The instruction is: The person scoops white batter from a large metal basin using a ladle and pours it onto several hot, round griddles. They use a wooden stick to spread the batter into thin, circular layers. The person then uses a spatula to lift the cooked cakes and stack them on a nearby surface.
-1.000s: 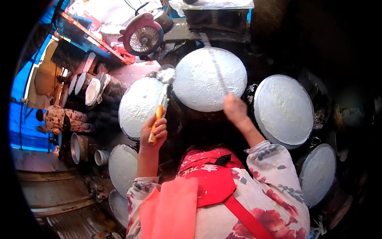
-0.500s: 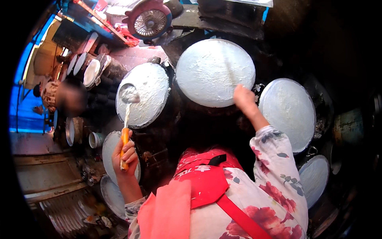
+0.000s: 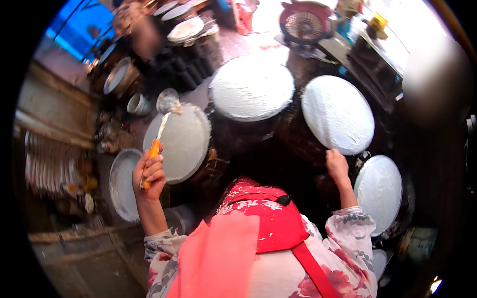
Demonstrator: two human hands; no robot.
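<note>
Left hand (image 3: 149,174): grip clamped around the orange handle of a ladle (image 3: 161,126), fingers wrapped fully, thumb side hidden. The ladle stands nearly upright, tilted slightly to the right; its bowl (image 3: 169,102) is raised above the hand and appears coated with pale batter, though blur prevents confirmation. The lower end of the handle is covered by the fist.

Right hand (image 3: 338,166): raised to the lower edge of a round white-coated griddle (image 3: 338,114). The fingers are turned away from the camera; a thin pale streak crosses the griddle above the hand, but whether the grip is closed on a tool or merely touching the surface cannot be determined.

Surroundings: the ladle bowl sits just above the upper left rim of a second white-coated disc (image 3: 181,144). A third disc (image 3: 251,87) lies between these two, toward the far side. A fourth (image 3: 380,191) sits just to the right of the right forearm, partly cut by the dark stand beneath. An empty metal pan (image 3: 121,184) lies left of the left wrist. The supports under the discs are black and indistinct. A red fan (image 3: 303,22) stands at the far edge. The lower frame is filled by the person's floral sleeves and red apron (image 3: 268,223), hiding everything below.
</note>
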